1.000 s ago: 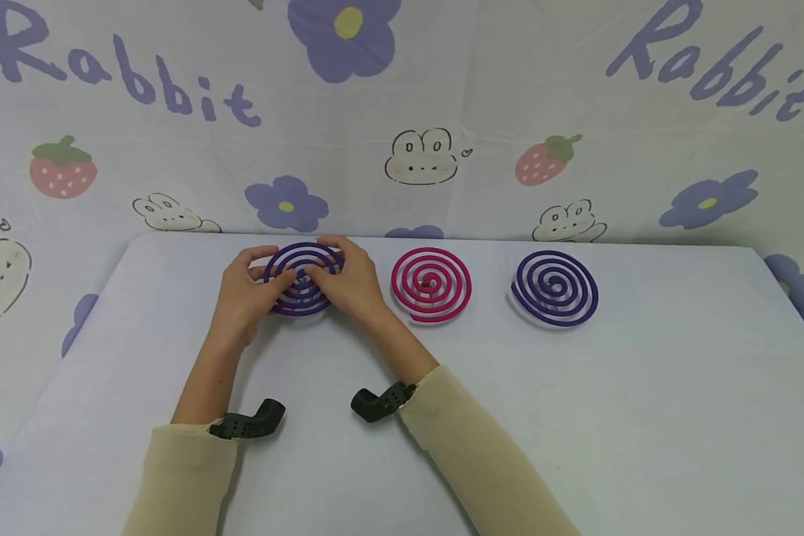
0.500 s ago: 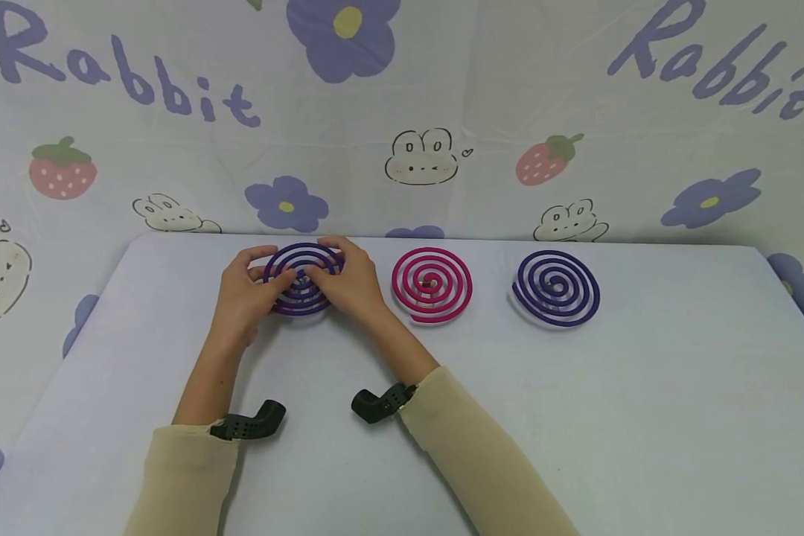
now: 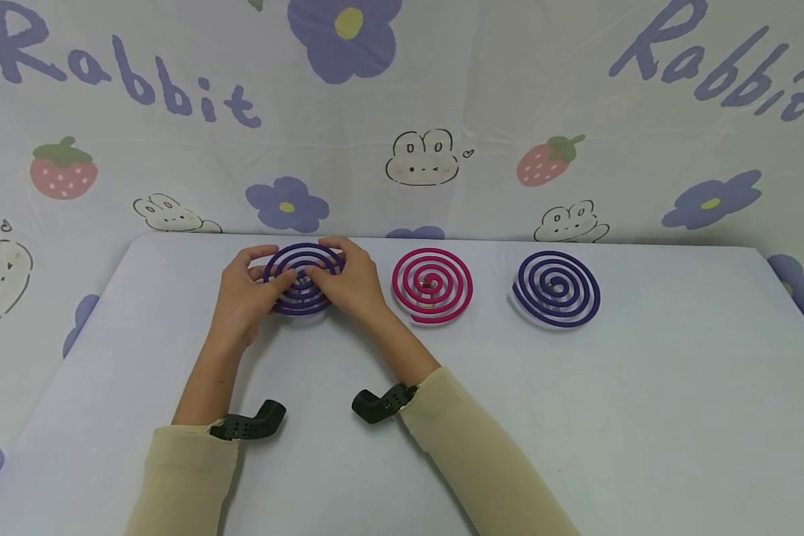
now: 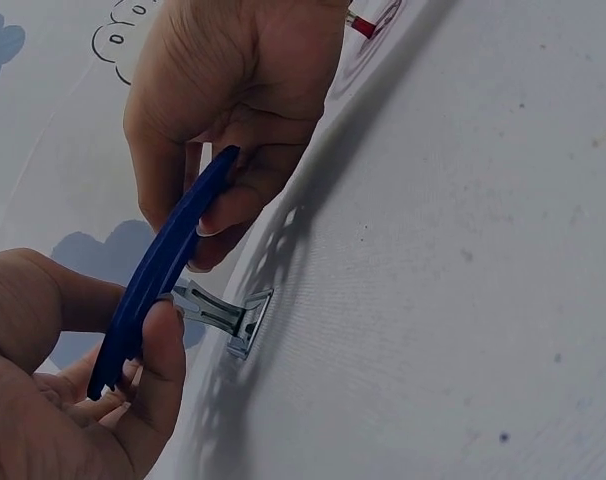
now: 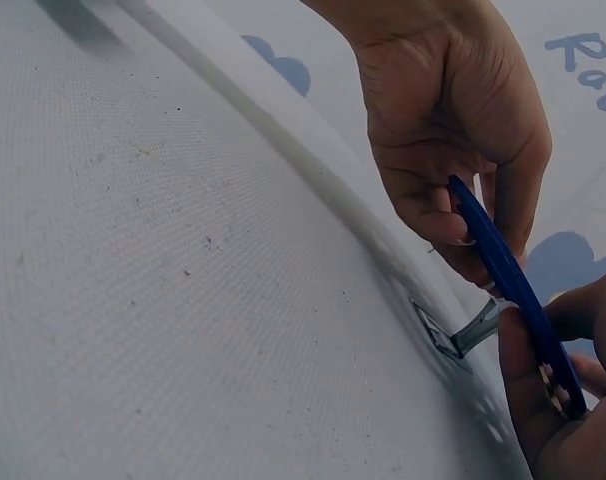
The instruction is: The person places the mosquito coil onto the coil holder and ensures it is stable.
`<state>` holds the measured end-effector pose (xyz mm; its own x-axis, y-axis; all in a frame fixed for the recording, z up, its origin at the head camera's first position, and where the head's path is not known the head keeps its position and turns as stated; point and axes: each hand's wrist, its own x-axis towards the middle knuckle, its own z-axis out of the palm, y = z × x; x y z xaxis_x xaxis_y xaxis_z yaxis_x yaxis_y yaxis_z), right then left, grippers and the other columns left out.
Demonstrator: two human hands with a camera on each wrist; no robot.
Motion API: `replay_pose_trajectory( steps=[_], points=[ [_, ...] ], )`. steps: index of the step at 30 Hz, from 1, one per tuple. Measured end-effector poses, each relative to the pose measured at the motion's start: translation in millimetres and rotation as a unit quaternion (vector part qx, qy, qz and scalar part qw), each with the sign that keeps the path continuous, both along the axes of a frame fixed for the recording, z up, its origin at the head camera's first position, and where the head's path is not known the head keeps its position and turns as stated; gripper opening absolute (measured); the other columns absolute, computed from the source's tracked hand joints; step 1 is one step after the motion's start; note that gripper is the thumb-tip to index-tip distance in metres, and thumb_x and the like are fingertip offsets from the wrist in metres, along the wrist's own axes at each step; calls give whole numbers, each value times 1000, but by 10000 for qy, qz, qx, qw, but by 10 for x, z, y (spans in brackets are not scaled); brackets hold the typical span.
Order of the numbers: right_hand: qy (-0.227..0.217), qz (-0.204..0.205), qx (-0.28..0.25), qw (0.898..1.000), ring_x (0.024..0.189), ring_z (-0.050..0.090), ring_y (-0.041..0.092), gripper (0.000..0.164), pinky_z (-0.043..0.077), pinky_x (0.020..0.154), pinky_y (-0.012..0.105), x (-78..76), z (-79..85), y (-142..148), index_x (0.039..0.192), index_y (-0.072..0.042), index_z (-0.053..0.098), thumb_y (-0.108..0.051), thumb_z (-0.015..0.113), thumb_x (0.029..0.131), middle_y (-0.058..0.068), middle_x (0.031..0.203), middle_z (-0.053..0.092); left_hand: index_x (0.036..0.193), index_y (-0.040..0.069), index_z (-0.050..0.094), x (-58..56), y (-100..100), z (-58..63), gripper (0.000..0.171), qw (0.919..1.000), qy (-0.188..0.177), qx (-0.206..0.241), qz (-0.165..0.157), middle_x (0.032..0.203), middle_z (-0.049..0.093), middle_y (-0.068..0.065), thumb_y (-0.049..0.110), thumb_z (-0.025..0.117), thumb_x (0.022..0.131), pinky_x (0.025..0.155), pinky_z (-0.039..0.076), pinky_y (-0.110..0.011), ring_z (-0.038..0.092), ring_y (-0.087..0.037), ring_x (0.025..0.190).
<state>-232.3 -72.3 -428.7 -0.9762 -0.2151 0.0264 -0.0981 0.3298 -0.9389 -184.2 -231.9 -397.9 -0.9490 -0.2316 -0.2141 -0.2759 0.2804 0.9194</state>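
Observation:
A purple mosquito coil (image 3: 301, 296) is at the left rear of the table, between both hands. My left hand (image 3: 244, 294) pinches its left side, thumb on the top face and fingers behind and under the rim. From the other side my right hand (image 3: 358, 279) grips it likewise, so the thumbs nearly meet at the centre. In the left wrist view the coil (image 4: 148, 285) shows edge-on, looking blue, with a small metal stand (image 4: 218, 310) under its middle. That stand (image 5: 458, 340) rests its square base on the tabletop in the right wrist view.
To the right, in a row, lie a pink mosquito coil (image 3: 432, 281) and a second purple coil (image 3: 557, 286), each slightly raised over the white table (image 3: 402, 447). A printed cloth (image 3: 482, 82) hangs behind the rear edge. Black wrist cameras (image 3: 249, 422) sit on both wrists.

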Motion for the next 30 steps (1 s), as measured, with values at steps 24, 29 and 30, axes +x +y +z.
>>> replay_pose_trajectory(
  steps=[24,29,30],
  points=[
    [-94,4,-65,9999,115,70,29,49,60,105,41,16,34,9,142,-11,64,-18,77,96,16,126,73,159,8,42,4,-1,6,63,10000,28,21,-34,148,62,-25,15,69,102,114,54,-48,64,-36,130],
    [-143,-6,-77,9999,114,70,29,49,60,105,41,14,35,12,142,-11,64,-19,77,95,16,126,72,159,7,41,0,-5,4,64,10000,30,70,-47,149,60,-26,14,69,102,115,53,-50,63,-37,132],
    [-152,-9,-65,9999,114,70,29,49,60,105,41,15,32,11,142,-11,64,-18,77,95,16,125,72,159,7,41,0,-5,1,64,9999,23,85,-52,150,60,-27,13,69,102,116,53,-50,63,-38,133]
  ],
)
